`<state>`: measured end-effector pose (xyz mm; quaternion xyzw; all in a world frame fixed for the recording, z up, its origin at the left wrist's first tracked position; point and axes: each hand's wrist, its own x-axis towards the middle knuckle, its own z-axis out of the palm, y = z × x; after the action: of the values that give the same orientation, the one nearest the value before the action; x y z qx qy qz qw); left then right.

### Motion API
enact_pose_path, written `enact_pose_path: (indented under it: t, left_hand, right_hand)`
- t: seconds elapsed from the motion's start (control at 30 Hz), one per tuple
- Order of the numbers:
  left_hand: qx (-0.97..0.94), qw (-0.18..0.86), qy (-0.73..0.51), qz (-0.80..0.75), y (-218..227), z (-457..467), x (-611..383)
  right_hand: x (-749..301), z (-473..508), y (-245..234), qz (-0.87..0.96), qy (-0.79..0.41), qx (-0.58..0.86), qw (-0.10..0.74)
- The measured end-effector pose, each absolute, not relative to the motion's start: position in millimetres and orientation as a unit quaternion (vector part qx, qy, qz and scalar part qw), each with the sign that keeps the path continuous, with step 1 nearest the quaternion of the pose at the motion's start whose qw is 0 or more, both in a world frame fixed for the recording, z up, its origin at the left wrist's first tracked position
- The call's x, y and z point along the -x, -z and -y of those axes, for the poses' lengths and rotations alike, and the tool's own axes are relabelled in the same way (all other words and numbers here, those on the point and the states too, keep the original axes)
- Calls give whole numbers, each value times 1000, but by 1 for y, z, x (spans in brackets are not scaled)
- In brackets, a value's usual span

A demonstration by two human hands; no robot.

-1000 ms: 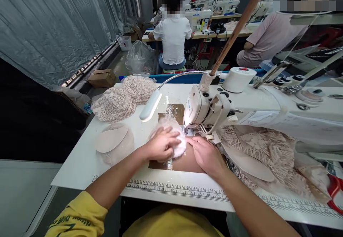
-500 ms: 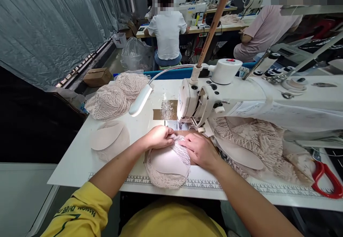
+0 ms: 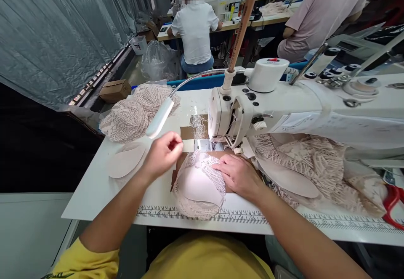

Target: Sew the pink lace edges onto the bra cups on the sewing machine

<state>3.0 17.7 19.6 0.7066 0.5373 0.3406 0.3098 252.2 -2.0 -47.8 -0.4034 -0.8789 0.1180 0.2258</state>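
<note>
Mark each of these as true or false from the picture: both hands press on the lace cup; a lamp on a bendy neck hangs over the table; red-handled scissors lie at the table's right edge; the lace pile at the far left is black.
1. Both hands press on the lace cup. False: only the right hand rests on it; the left hand is lifted off, beside it.
2. A lamp on a bendy neck hangs over the table. True.
3. Red-handled scissors lie at the right edge. True.
4. The lace pile at far left is black. False: it is pale pink-beige.
</note>
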Motion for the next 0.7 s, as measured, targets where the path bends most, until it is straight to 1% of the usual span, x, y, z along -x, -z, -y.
enact_pose_path:
  t: [0.07, 0.13, 0.2, 0.3, 0.43, 0.57, 0.7]
  left_hand:
    - [-764, 322, -288, -480, -22, 2, -17]
    - [-819, 317, -223, -424, -14, 16, -32]
    - [-855, 273, -170, -407, -1, 21, -40]
    - [-872, 211, -123, -423, 18, 16, -38]
    - [-867, 240, -83, -429, 23, -1, -26]
    - [-879, 272, -37, -391, 19, -16, -27]
    - [-898, 267, -16, -349, 20, -24, -33]
  right_hand:
    - [-252, 3, 48, 878, -112, 406, 226]
    - [-251, 3, 48, 875, -110, 411, 231]
    - [-252, 3, 49, 871, -112, 414, 239]
    - [-252, 3, 49, 867, -115, 419, 244]
    - [-252, 3, 47, 864, -117, 429, 235]
    - [-253, 3, 47, 860, -105, 437, 242]
    - [-253, 4, 46, 841, -80, 471, 255]
